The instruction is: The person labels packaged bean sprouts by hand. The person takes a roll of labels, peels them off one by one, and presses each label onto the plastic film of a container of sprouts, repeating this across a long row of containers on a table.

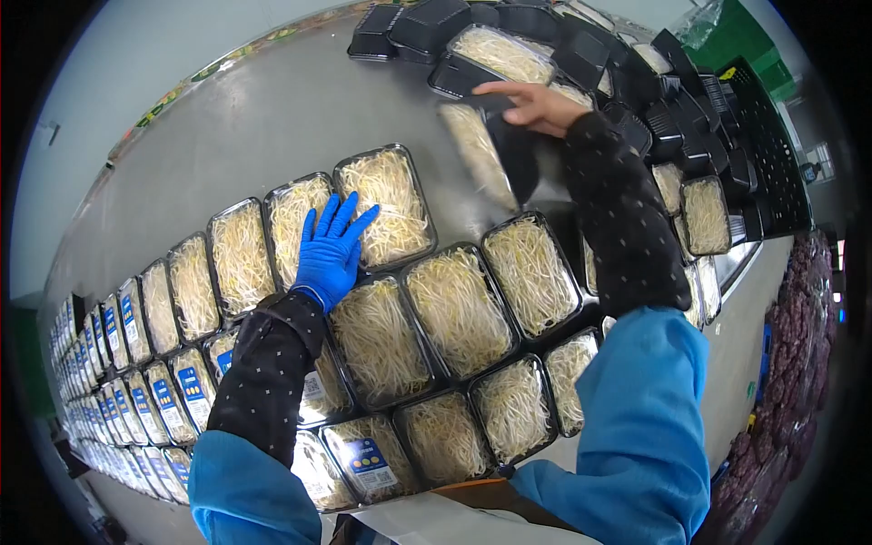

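My left hand (329,255), in a blue glove, lies with fingers spread over the edges of two black trays of bean sprouts in the back row; one is the end tray (389,204). My bare right hand (538,106) is at the upper end of another tray of bean sprouts (479,156). That tray is tipped steeply on its side above the metal table and smeared by motion. My forefinger stretches out past its top edge, and the grip on its dark underside is partly hidden.
Rows of filled trays (459,313) stretch across the metal table (272,109); those at the left carry blue labels (193,383). A jumbled heap of black trays (581,59) fills the back right, by a dark perforated crate (767,136). Purplish-red sacks (786,381) lie at far right.
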Demonstrator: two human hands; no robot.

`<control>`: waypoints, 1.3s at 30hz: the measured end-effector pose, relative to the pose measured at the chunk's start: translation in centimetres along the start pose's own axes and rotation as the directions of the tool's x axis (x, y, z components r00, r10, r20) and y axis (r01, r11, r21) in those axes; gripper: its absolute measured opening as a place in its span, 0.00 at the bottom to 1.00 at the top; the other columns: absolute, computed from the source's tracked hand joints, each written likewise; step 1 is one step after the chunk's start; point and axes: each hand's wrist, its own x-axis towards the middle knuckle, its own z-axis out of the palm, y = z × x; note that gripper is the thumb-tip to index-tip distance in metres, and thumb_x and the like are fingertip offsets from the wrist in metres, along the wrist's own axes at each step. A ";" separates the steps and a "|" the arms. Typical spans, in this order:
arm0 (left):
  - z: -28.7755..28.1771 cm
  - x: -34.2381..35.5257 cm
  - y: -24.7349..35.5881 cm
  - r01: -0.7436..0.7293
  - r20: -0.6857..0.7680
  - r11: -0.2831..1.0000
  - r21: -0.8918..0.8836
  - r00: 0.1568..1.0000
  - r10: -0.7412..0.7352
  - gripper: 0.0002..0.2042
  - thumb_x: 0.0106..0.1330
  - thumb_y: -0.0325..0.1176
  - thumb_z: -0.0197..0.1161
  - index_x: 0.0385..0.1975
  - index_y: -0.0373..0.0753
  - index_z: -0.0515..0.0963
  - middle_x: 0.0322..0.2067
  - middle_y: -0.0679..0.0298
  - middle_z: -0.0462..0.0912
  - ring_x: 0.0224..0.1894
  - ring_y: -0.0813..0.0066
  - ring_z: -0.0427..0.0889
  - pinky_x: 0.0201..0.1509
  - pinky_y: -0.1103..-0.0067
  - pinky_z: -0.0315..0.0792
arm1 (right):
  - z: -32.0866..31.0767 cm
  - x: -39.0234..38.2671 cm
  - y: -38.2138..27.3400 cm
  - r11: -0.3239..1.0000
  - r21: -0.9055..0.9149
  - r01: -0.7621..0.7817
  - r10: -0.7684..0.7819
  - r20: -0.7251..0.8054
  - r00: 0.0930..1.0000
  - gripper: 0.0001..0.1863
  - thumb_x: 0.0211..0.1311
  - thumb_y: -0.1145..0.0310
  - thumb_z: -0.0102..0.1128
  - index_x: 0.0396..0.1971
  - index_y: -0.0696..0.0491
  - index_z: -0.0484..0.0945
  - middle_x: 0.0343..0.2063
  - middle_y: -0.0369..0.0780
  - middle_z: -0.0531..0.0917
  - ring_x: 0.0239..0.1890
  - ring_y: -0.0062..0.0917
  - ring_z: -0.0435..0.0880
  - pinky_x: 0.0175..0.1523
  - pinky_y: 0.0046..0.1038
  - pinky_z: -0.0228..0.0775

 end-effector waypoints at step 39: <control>3.9 4.3 20.8 -0.069 -0.157 0.990 -0.122 0.986 0.050 0.35 0.59 0.60 0.51 0.64 0.52 0.57 0.66 0.56 0.51 0.68 0.54 0.47 0.68 0.56 0.37 | 10.1 -21.4 13.9 0.400 -0.916 -0.023 -0.481 -0.231 0.846 0.29 0.55 0.55 0.57 0.56 0.53 0.67 0.59 0.46 0.66 0.63 0.42 0.58 0.65 0.44 0.48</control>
